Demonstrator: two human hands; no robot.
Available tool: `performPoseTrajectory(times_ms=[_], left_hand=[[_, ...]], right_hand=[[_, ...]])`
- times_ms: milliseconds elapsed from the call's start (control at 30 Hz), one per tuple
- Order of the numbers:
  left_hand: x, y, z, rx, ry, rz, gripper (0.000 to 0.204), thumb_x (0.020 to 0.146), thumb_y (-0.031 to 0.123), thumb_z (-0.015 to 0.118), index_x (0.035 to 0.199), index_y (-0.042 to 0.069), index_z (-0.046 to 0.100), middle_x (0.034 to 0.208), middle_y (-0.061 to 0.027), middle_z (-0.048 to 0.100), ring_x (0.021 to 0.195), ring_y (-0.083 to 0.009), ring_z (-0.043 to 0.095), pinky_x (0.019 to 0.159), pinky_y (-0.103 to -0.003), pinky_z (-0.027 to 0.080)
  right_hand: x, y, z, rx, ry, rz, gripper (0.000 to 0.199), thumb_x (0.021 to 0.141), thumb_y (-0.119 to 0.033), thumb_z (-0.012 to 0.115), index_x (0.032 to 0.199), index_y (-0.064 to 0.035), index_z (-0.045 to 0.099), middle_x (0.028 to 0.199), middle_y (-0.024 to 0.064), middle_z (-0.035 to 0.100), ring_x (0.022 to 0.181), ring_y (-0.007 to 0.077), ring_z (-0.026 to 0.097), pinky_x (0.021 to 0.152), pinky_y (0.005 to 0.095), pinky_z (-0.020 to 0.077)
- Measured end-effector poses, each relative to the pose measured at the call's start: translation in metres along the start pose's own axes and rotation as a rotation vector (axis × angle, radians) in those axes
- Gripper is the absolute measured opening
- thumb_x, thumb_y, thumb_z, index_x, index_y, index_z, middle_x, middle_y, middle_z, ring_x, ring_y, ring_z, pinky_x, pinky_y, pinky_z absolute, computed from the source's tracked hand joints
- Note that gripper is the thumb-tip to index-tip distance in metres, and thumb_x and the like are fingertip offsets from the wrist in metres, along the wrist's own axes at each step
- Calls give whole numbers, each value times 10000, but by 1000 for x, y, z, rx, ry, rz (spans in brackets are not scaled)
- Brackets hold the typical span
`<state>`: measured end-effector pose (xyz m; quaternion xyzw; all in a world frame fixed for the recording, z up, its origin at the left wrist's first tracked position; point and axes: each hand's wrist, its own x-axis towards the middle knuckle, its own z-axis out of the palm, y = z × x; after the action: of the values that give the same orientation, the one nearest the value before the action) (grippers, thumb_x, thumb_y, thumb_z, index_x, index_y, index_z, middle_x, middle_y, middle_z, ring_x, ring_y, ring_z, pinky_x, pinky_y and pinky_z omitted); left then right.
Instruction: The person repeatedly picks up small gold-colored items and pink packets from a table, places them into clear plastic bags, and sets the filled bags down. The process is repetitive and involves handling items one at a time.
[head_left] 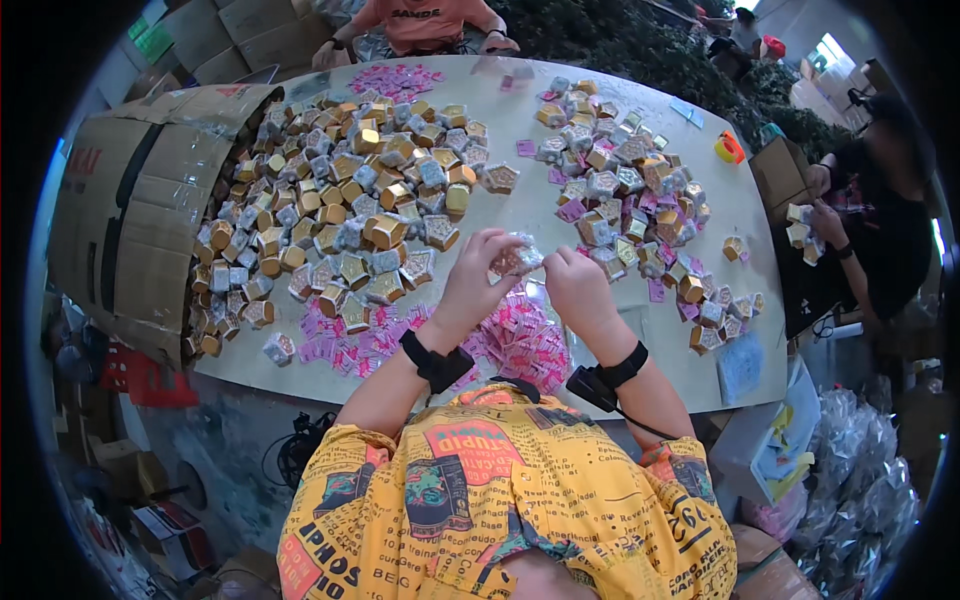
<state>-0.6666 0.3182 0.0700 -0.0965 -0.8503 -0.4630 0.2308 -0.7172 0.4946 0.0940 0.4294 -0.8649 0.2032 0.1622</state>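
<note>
Over the table's near middle, my left hand point(472, 282) grips a small box in clear, shiny plastic wrap point(518, 258) between thumb and fingers. Beside it my right hand point(580, 292) is closed in a pinch close to the wrap's right edge; what its fingertips hold is hidden. Just below both hands lies a heap of small pink printed packets point(525, 345). To the left spreads a large pile of gold and silvery faceted boxes point(350, 190), many with patterned tops. More such boxes point(640, 180), mixed with pink packets, lie to the right.
A cardboard carton point(150, 220) lies on its side at the table's left, boxes at its mouth. An orange tape roll point(729, 148) is at the far right. One person point(420, 25) sits opposite; another point(870, 210) handles boxes at right. Clear bags point(850, 470) are heaped lower right.
</note>
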Motion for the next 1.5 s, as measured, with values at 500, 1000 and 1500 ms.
performPoseTrajectory(times_ms=[500, 1000, 1500], left_hand=[[-4, 1, 3, -248, -41, -127, 432, 713, 42, 714, 1114, 58, 553, 1044, -83, 519, 867, -166, 568, 752, -286, 482], [-10, -5, 11, -390, -37, -212, 462, 706, 62, 732, 1129, 61, 549, 1039, -63, 518, 922, -149, 550, 799, -274, 459], [-6, 19, 1, 267, 40, 89, 463, 672, 5, 691, 1105, 100, 557, 1120, -133, 505, 962, -288, 558, 814, -361, 482]], right_hand=[[2, -2, -8, 169, -15, 104, 54, 738, -37, 580, 732, -18, 530, 731, 148, 535, 688, 348, 574, 610, 433, 477], [7, -2, -15, 165, -95, 91, 73, 740, -54, 587, 718, 1, 545, 722, 154, 543, 681, 354, 580, 613, 430, 482], [6, -6, -5, 121, -100, 170, 52, 726, -41, 575, 713, 9, 573, 733, 175, 565, 710, 367, 594, 637, 430, 492]])
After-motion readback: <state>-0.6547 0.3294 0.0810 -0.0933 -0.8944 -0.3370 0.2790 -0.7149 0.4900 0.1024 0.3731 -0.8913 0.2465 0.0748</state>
